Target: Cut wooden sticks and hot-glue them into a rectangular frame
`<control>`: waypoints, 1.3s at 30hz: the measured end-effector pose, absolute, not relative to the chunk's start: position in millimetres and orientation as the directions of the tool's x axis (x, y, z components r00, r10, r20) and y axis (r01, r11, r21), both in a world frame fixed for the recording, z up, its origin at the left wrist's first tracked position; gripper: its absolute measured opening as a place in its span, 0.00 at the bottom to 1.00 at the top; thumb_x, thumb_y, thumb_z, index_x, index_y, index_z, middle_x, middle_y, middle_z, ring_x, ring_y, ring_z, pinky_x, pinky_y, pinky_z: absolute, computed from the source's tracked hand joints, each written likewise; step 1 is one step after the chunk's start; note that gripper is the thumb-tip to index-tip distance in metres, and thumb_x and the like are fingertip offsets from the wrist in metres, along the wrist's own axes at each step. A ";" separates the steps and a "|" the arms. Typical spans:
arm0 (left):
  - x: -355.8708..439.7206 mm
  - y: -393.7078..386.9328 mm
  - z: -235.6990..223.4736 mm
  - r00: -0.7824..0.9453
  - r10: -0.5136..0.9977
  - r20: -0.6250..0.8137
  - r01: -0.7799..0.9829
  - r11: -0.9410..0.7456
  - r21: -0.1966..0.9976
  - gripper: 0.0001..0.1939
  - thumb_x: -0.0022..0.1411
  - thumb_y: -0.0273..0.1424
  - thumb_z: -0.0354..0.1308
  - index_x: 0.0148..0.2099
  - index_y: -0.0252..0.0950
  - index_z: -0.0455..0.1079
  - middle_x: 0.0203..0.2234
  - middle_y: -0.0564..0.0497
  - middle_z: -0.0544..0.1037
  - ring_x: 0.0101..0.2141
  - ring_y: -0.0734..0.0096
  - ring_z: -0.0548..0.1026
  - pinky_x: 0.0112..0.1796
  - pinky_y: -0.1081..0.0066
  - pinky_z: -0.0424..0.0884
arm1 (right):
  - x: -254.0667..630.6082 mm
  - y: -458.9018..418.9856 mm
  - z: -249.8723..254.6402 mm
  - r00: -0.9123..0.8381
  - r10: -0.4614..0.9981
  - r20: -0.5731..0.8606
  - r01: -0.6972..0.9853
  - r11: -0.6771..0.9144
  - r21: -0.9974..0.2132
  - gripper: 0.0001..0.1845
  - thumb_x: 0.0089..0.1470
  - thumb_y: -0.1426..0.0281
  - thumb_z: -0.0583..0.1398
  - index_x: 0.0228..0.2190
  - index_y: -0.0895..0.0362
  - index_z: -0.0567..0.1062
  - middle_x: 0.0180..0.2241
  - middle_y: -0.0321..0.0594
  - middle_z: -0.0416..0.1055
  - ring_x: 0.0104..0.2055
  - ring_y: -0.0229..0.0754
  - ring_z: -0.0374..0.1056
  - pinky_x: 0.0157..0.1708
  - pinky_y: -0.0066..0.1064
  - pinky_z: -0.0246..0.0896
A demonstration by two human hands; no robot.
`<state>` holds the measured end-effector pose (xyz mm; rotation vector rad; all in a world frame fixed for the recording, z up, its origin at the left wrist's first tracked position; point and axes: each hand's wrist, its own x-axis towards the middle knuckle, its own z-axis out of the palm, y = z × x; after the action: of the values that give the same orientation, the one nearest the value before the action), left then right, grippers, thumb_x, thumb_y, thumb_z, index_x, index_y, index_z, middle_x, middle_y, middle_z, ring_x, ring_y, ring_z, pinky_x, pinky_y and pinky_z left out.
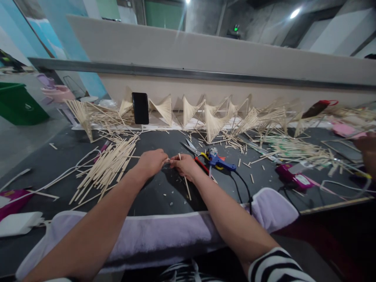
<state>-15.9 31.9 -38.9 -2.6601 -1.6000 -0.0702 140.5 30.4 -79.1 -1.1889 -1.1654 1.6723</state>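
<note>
Both my hands meet at the middle of a dark table [158, 196]. My left hand [151, 162] is closed, its fingertips pinching a thin wooden stick at its right side. My right hand [185, 164] is closed on a wooden stick [185, 181] that stands nearly upright through its fingers and runs down toward me. The two hands almost touch at the fingertips. A pile of loose sticks [107, 166] lies just left of my left hand.
Scissors [194, 150] and a blue glue gun [219, 160] with a black cord lie right of my right hand. Fan-shaped stick structures [214, 117] and a black phone [140, 107] line the back wall. A pink glue gun [293, 178] lies right; another person's hand [367, 150] at far right.
</note>
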 end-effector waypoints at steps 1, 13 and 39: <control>-16.0 31.6 -38.6 0.482 0.875 0.051 0.876 -0.482 -0.004 0.16 0.60 0.38 0.44 0.38 0.41 0.73 0.35 0.48 0.73 0.34 0.68 0.71 0.31 0.72 0.61 | 139.2 30.8 -80.5 -0.261 0.932 -0.252 -0.057 -0.276 -0.959 0.10 0.39 0.69 0.63 0.25 0.60 0.68 0.14 0.30 0.64 0.10 0.24 0.44 0.08 0.20 0.36; -22.9 25.4 -32.4 0.599 0.795 0.098 0.790 -0.606 0.090 0.20 0.62 0.41 0.41 0.39 0.42 0.73 0.33 0.50 0.73 0.36 0.70 0.71 0.33 0.74 0.61 | 148.4 28.5 -74.5 -0.388 0.893 -0.229 -0.071 -0.277 -0.958 0.10 0.38 0.68 0.62 0.24 0.58 0.66 0.15 0.28 0.63 0.10 0.24 0.43 0.09 0.19 0.36; -11.2 27.2 -52.9 0.517 0.778 0.356 0.660 -0.627 0.413 0.11 0.58 0.30 0.51 0.37 0.36 0.74 0.32 0.50 0.78 0.35 0.72 0.73 0.38 0.74 0.65 | 155.2 21.6 -73.9 -0.670 0.702 -0.242 0.011 -0.317 -0.948 0.13 0.43 0.65 0.62 0.28 0.58 0.65 0.21 0.29 0.60 0.13 0.23 0.43 0.10 0.17 0.35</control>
<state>-11.2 27.2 -52.9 -2.9276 -1.4121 -0.8844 155.2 21.6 -73.9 -0.9133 -1.4719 2.0326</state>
